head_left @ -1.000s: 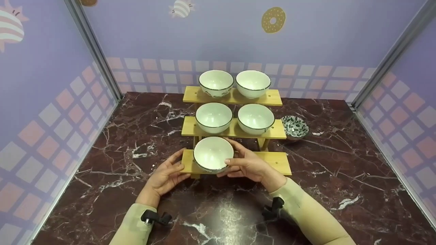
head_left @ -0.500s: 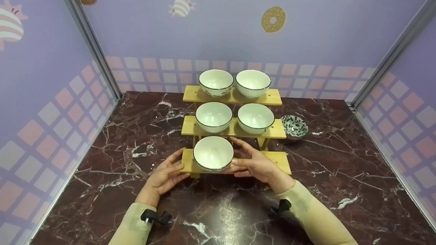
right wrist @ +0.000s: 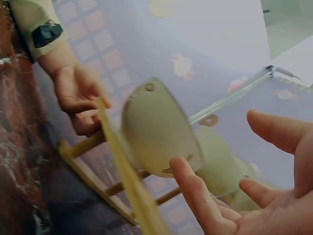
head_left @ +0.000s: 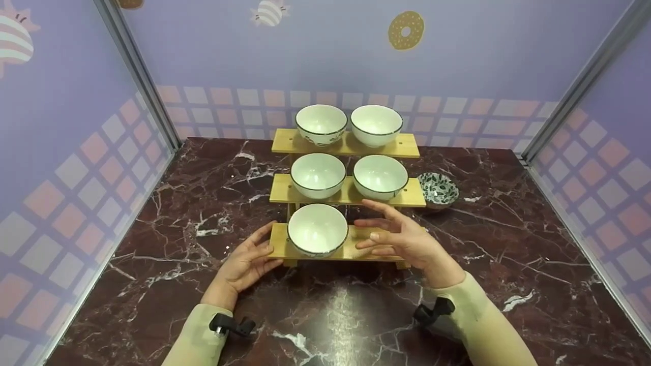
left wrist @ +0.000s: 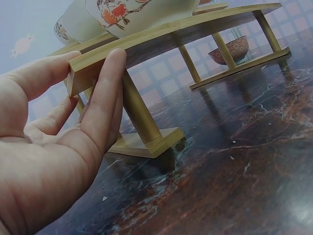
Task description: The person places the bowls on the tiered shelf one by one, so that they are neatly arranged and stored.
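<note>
A white bowl with a dark rim sits upright on the lowest step of a three-tier wooden stand, towards its left end. My left hand grips the left end of that step; in the left wrist view its fingers lie around the board's corner. To the right of the bowl my right hand hovers over the same step, fingers spread and holding nothing. In the left wrist view, painted red flowers show on the outside of a bowl.
Two bowls stand on the middle step, left and right. The top step bears another pair, left and right. A leaf-patterned bowl is on the dark marbled table, right of the stand. Patterned walls enclose it.
My right hand has let go of the bowl on the lowest step and moved right, its fingers opening. The bowl stays put. My left hand has kept its place on the step's end.
</note>
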Available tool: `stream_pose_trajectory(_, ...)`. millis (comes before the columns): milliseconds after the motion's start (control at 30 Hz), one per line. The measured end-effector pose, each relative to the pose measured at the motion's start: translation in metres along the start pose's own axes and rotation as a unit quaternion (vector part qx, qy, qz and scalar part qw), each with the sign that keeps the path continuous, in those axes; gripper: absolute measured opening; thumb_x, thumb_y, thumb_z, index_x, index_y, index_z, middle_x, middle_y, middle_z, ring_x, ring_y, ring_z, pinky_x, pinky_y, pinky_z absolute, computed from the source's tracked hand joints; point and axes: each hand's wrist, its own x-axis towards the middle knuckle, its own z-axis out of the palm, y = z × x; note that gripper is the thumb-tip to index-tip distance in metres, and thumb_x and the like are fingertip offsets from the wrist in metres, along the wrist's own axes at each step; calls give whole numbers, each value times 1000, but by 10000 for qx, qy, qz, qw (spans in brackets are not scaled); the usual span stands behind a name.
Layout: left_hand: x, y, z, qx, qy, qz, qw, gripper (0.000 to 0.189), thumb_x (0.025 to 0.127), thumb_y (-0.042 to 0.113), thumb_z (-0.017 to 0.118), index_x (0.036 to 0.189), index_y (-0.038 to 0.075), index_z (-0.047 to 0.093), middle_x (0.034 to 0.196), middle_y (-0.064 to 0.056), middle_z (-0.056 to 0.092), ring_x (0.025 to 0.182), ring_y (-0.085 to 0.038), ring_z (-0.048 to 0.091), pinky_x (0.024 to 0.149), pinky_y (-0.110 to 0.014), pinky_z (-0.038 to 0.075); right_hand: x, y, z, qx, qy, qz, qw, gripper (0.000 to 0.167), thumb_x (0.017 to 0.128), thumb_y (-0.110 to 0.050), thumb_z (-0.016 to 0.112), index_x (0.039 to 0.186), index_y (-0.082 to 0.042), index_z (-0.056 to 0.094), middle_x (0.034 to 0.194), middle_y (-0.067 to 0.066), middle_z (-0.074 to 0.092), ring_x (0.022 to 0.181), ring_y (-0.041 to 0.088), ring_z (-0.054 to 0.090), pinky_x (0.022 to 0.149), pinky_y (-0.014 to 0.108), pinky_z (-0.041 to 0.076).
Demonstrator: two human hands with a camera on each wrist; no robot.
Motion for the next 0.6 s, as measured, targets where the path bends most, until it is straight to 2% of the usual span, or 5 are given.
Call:
stream_pose_trajectory(133, 0, 0, 0, -6, 74, -27, 10000, 74, 105, -7, 42, 165, 10, 2, 131, -9, 59, 103, -21, 72, 90, -28, 64, -8, -10, -7, -72, -2, -253, 9997, 75, 100, -2, 60, 164, -15, 22, 158, 29, 38, 110, 27, 73, 89, 33, 65)
stream_pose_trajectory(333, 0, 1, 2, 27, 96, -41, 9999, 75, 105, -7, 44, 165, 10, 3, 130, -9, 59, 102, -21, 73, 91, -28, 64, -22, -25, -27, 129, 57, -796, 9967, 65, 103, 3, 50, 162, -17, 31, 149, 11, 55, 112, 26, 73, 90, 32, 64)
stream_pose_trajectory(500, 0, 1, 2, 100, 122, -44, 9999, 76, 104, -7, 45, 165, 10, 3, 130, -9, 59, 102, -20, 72, 91, -28, 64, -33, -33, -47, 483, -24, -1403, 9889, 61, 105, 5, 46, 160, -20, 35, 149, 11, 55, 116, 27, 71, 94, 32, 63)
stream_pose_trajectory(600, 0, 1, 1, 148, 147, -58, 9998, 75, 105, -7, 44, 165, 9, 3, 130, -9, 59, 103, -20, 72, 91, -28, 64, -39, -36, -58, 626, 142, -1634, 9845, 59, 106, 4, 44, 158, -21, 38, 149, 9, 55, 116, 27, 71, 94, 32, 63)
